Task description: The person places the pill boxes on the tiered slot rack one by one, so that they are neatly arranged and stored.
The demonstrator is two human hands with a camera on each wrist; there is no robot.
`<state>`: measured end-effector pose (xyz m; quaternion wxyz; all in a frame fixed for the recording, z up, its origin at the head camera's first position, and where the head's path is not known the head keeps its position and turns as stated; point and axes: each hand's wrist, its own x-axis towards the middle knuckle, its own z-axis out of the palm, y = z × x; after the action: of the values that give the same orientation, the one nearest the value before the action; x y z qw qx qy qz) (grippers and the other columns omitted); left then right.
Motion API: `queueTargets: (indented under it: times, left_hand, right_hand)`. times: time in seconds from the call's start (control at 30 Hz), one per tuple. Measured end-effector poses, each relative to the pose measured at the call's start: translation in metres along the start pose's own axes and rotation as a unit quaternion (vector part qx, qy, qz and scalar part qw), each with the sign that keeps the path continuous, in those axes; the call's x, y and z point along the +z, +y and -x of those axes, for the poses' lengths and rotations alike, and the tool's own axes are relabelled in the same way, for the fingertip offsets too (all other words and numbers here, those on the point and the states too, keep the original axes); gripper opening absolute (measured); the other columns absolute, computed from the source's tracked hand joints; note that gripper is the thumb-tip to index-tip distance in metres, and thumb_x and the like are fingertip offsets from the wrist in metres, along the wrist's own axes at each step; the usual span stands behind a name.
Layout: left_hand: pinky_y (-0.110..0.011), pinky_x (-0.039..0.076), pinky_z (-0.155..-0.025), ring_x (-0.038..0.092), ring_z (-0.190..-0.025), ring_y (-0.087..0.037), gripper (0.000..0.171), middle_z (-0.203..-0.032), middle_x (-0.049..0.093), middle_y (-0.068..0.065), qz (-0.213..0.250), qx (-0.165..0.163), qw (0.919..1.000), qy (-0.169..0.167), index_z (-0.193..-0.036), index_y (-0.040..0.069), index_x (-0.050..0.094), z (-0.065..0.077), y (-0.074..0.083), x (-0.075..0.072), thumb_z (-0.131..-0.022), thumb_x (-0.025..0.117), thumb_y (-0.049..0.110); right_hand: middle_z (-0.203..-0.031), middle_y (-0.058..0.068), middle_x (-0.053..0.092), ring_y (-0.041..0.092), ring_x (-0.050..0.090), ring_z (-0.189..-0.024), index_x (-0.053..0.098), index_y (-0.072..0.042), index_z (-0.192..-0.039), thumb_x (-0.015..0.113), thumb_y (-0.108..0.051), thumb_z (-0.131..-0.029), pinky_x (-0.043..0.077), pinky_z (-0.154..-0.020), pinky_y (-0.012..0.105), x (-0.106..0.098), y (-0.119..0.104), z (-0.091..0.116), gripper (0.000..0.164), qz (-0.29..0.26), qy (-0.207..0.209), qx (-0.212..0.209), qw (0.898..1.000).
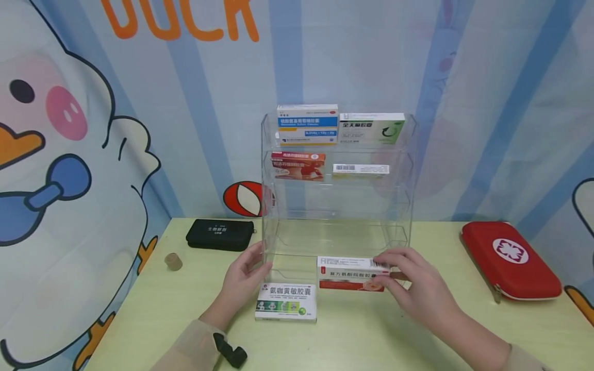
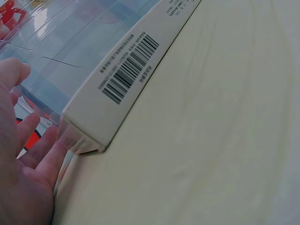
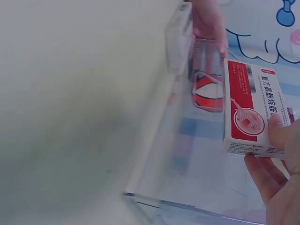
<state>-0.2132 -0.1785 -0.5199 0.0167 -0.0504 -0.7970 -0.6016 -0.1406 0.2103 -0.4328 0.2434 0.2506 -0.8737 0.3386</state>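
My right hand (image 1: 415, 281) pinches a white and red medicine box (image 1: 350, 273) by its right end, thumb in front. The box is at the lowest tier of a clear acrylic display rack (image 1: 339, 226); in the right wrist view its red front panel (image 3: 243, 101) shows. At the rack's lower left side my left hand (image 1: 241, 275) touches the edge with fairly straight fingers (image 2: 30, 131). Just right of it, a white and green medicine box (image 1: 285, 302) leans in the bottom tier, its barcoded side (image 2: 126, 70) showing in the left wrist view.
Upper tiers hold a blue and white box (image 1: 308, 125), a green and white box (image 1: 371, 129), a red-orange box (image 1: 298, 166) and a barcoded box (image 1: 361, 169). A black case (image 1: 219, 235) and a small cork-like cylinder (image 1: 174, 262) lie left, a red zip case (image 1: 512, 263) right.
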Motion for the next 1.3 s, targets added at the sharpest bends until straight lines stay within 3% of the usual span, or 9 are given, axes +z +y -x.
queueTargets:
  times: [0.17, 0.33, 0.57, 0.8, 1.03, 1.3]
  left_hand:
    - [-0.048, 0.050, -0.126, 0.055, -0.156, -0.033, 0.060, -0.169, 0.055, -0.006, 0.000, 0.000, 1.0000, 0.000, -0.161, 0.022, 0.054, 0.001, 0.002, 0.000, -0.105, 0.075, 0.017]
    - [-0.046, 0.049, -0.126, 0.055, -0.156, -0.033, 0.060, -0.169, 0.055, -0.006, 0.002, 0.006, 1.0000, -0.004, -0.161, 0.021, 0.054, 0.001, 0.000, -0.001, -0.105, 0.075, 0.016]
    - [-0.048, 0.050, -0.126, 0.056, -0.154, -0.033, 0.060, -0.168, 0.056, -0.006, 0.005, 0.010, 0.9999, -0.003, -0.161, 0.021, 0.055, 0.000, -0.001, -0.002, -0.105, 0.075, 0.016]
    - [-0.050, 0.050, -0.126, 0.056, -0.154, -0.034, 0.060, -0.168, 0.056, -0.006, 0.009, 0.013, 0.9999, -0.005, -0.161, 0.019, 0.054, -0.001, -0.003, -0.001, -0.105, 0.075, 0.015]
    - [-0.048, 0.052, -0.125, 0.057, -0.153, -0.033, 0.060, -0.168, 0.056, -0.006, 0.011, 0.010, 0.9999, -0.004, -0.160, 0.022, 0.055, -0.001, -0.001, -0.001, -0.104, 0.076, 0.015]
    - [-0.042, 0.053, -0.123, 0.057, -0.154, -0.033, 0.060, -0.168, 0.056, -0.005, 0.018, 0.014, 0.9997, -0.008, -0.161, 0.022, 0.054, -0.001, -0.005, -0.003, -0.105, 0.075, 0.016]
  right_hand:
    - [-0.119, 0.004, 0.071, 0.009, 0.071, -0.103, 0.078, -0.005, -0.116, 0.095, 0.007, -0.076, 0.059, -0.087, 0.004, -0.003, -0.003, -0.024, 0.046, -0.014, 0.039, -0.033, 0.999]
    - [-0.117, 0.008, 0.072, 0.019, 0.073, -0.101, 0.079, -0.004, -0.116, 0.093, 0.007, -0.079, 0.059, -0.089, 0.004, -0.001, -0.009, -0.046, 0.041, -0.023, 0.066, -0.053, 0.996]
    - [-0.121, 0.017, 0.070, 0.026, 0.074, -0.108, 0.076, 0.002, -0.118, 0.090, 0.010, -0.082, 0.054, -0.094, 0.000, 0.003, -0.010, -0.078, 0.040, -0.031, 0.102, -0.049, 0.993]
    - [-0.124, 0.021, 0.067, 0.003, 0.064, -0.115, 0.075, 0.007, -0.120, 0.086, 0.011, -0.086, 0.058, -0.094, 0.005, 0.012, -0.010, -0.109, 0.035, -0.092, 0.141, -0.018, 0.986]
    - [-0.126, 0.024, 0.064, 0.032, 0.073, -0.116, 0.075, 0.007, -0.121, 0.085, 0.007, -0.090, 0.060, -0.096, 0.008, 0.034, -0.016, -0.130, 0.032, -0.112, 0.153, -0.006, 0.982]
    - [-0.127, 0.020, 0.065, 0.031, 0.072, -0.116, 0.074, 0.005, -0.120, 0.085, 0.004, -0.091, 0.067, -0.098, 0.027, 0.056, -0.014, -0.141, 0.031, -0.087, 0.150, 0.004, 0.985]
